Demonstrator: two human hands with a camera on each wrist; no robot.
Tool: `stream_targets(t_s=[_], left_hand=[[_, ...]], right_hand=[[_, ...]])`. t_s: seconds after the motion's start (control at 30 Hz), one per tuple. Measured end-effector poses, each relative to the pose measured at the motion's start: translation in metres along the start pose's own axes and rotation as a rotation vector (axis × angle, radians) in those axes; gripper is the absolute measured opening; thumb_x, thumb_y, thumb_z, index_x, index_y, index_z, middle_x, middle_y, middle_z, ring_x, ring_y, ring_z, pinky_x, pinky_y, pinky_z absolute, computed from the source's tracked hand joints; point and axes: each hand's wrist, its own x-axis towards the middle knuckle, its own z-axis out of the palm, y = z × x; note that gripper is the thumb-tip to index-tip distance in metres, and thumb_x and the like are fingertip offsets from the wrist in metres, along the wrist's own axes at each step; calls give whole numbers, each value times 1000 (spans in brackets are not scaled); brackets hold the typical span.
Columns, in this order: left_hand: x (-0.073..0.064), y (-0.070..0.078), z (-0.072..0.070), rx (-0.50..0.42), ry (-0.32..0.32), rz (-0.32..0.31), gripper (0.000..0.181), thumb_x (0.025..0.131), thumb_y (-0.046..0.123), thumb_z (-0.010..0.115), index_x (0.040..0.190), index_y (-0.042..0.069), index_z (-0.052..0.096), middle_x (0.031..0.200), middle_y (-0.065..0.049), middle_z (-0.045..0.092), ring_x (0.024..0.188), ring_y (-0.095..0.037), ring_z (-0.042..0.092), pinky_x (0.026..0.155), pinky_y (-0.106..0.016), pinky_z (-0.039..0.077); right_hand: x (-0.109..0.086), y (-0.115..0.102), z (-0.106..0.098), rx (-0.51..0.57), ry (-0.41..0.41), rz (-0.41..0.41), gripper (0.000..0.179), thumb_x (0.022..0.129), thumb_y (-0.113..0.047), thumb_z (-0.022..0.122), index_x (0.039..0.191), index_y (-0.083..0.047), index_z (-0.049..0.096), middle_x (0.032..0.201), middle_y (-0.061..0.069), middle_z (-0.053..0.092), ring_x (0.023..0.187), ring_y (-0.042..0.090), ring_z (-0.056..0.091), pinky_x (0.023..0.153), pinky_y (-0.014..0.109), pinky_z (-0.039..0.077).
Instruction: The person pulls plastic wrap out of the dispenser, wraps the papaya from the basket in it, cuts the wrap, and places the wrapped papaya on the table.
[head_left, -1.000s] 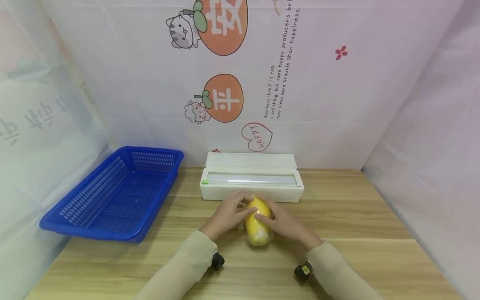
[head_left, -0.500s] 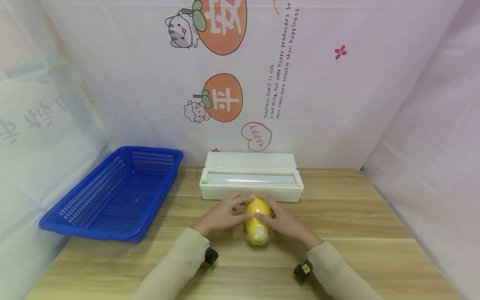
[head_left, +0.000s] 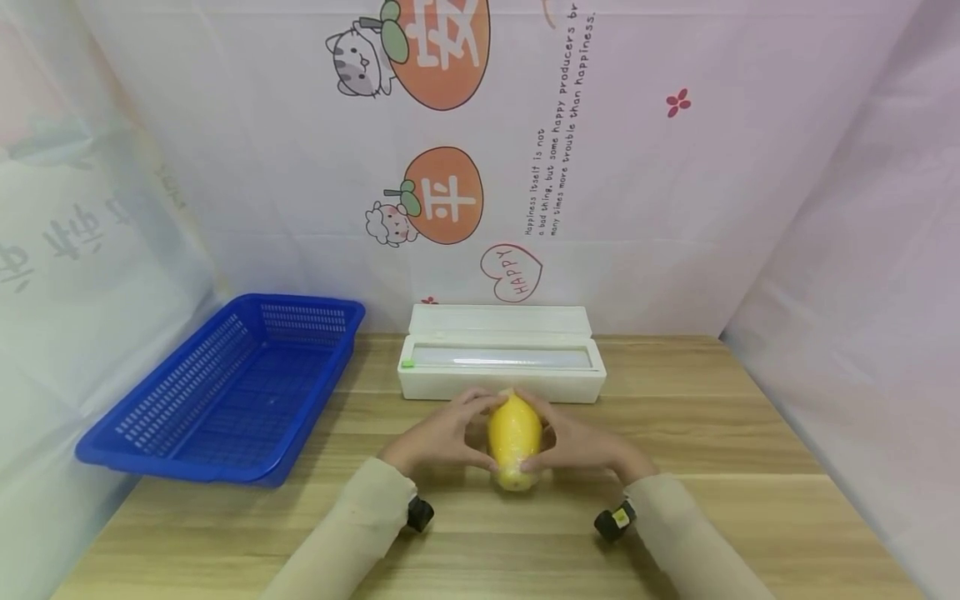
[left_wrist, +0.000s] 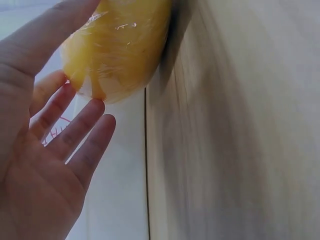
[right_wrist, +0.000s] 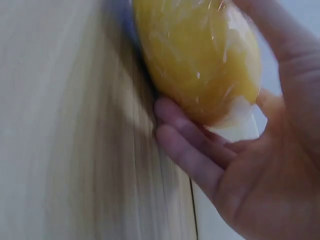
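Observation:
A yellow oval fruit wrapped in clear cling film lies on the wooden table, its kind not certain. From its left side my left hand holds it, fingertips at the far end and thumb at the near end. In the left wrist view the fingers touch the film. My right hand grips the other side, with the thumb low on the front and fingers curled behind. Just beyond stands a white cling film dispenser, lid raised and film showing in its window.
A blue plastic basket with perforated sides stands at the left of the table. White printed cloth hangs behind and along both sides.
Both thumbs have slid from the top of the fruit down toward its near end. The left hand has shifted slightly left. The fruit stays in nearly the same place.

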Motion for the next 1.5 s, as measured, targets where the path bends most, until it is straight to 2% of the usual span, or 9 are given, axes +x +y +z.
stream_targets(t_s=[0.1, 0.23, 0.43, 0.67, 0.9, 1.17, 1.33, 1.5], left_hand=[[-1, 0, 0, -11, 8, -11, 100, 73, 46, 88, 155, 18, 37, 148, 5, 39, 131, -14, 45, 112, -37, 36], [-1, 0, 3, -41, 26, -22, 98, 74, 44, 87, 155, 18, 37, 150, 4, 38, 132, -17, 45, 110, -39, 40], [-4, 0, 5, -55, 29, -19, 97, 77, 43, 87, 156, 19, 36, 153, 3, 34, 134, -18, 44, 108, -41, 42], [-6, 0, 3, -97, -8, -55, 100, 76, 47, 87, 157, 24, 33, 153, 8, 31, 134, -16, 42, 109, -43, 40], [-2, 2, 7, -107, 36, -50, 96, 76, 43, 88, 153, 16, 38, 149, 2, 36, 131, -15, 44, 109, -42, 42], [-2, 10, 6, -98, 11, -55, 94, 80, 43, 84, 153, 13, 34, 150, -3, 32, 132, -19, 43, 109, -46, 40], [-3, 12, 5, -82, 0, -58, 96, 80, 44, 84, 155, 14, 32, 150, -5, 33, 133, -20, 43, 110, -46, 40], [-4, 12, 3, -69, -1, -88, 100, 78, 45, 85, 156, 15, 31, 150, -5, 34, 134, -21, 42, 110, -46, 38]], right_hand=[[1, -2, 1, -17, 12, 12, 109, 82, -38, 83, 162, -25, 10, 151, 9, 36, 118, 24, 53, 98, 41, 47], [1, -6, 5, -87, 72, 23, 104, 83, -45, 81, 161, -26, 15, 152, 9, 36, 122, 23, 49, 101, 45, 43], [2, -8, 13, -107, 124, 52, 104, 82, -49, 80, 160, -27, 14, 151, 10, 37, 123, 25, 49, 101, 50, 44], [2, -8, 17, -102, 127, 68, 106, 83, -51, 79, 161, -26, 12, 153, 12, 35, 129, 26, 45, 104, 54, 41], [1, -8, 17, -98, 135, 65, 107, 82, -51, 80, 160, -27, 13, 152, 12, 36, 128, 26, 46, 104, 53, 41], [2, -5, 15, -139, 156, 11, 104, 83, -49, 80, 161, -22, 16, 150, 14, 39, 126, 27, 48, 103, 53, 42], [1, -3, 13, -125, 134, -8, 90, 94, -43, 69, 161, -18, 14, 153, 15, 37, 127, 28, 48, 104, 51, 43], [-3, -4, 8, -20, 120, 40, 71, 107, -43, 44, 162, -15, 8, 145, 20, 44, 115, 29, 57, 101, 53, 45]])
